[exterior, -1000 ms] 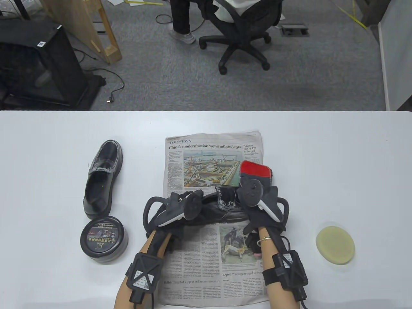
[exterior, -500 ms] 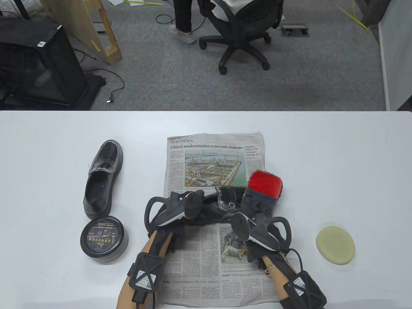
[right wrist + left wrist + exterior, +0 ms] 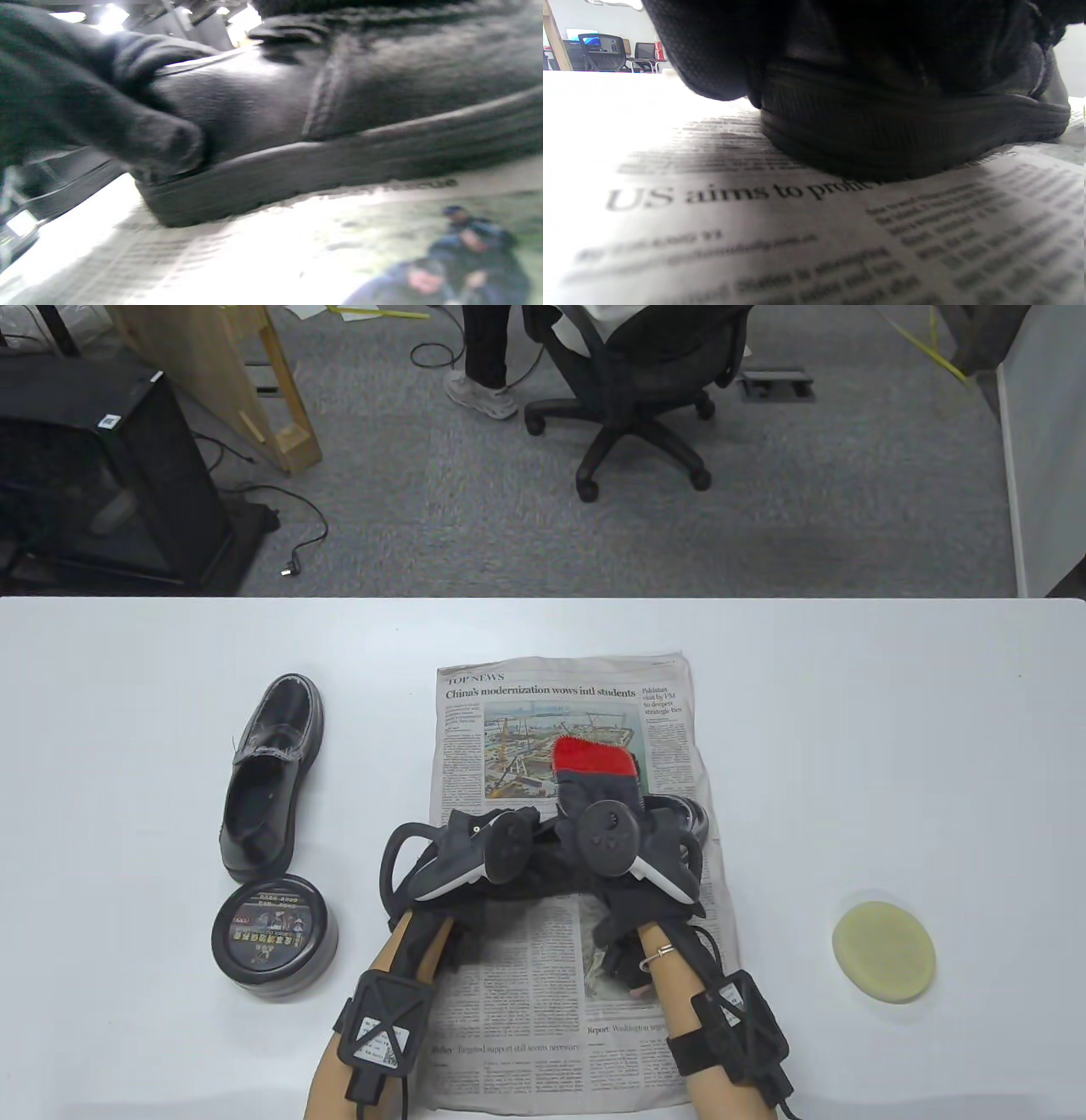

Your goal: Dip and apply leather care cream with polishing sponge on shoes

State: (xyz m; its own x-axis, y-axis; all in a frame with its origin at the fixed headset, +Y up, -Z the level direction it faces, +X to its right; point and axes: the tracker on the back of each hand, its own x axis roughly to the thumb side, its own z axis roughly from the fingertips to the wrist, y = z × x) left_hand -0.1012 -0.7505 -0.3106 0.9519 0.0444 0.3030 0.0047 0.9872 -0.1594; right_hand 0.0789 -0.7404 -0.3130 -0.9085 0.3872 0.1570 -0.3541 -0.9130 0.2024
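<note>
Shoe [image 3: 556, 861] lies sideways mid-newspaper [image 3: 509, 1010], L hand [image 3: 462, 857] gripping its 9 o'clock end, R hand [image 3: 619, 840] w/ red-tipped mitt [image 3: 594, 755] laid over the upper, grip unclear; pin it firm, rub evenly, re-dip at cream tin [image 3: 273, 935], 8 o'clock.

A white desk [image 3: 848, 687] carries a spread newspaper [image 3: 509, 984] under the fingers. Left of the fingers lie a black shoe [image 3: 270, 772] and a round tin [image 3: 273, 937]; right of them, well apart, a yellow sponge [image 3: 883, 952].
</note>
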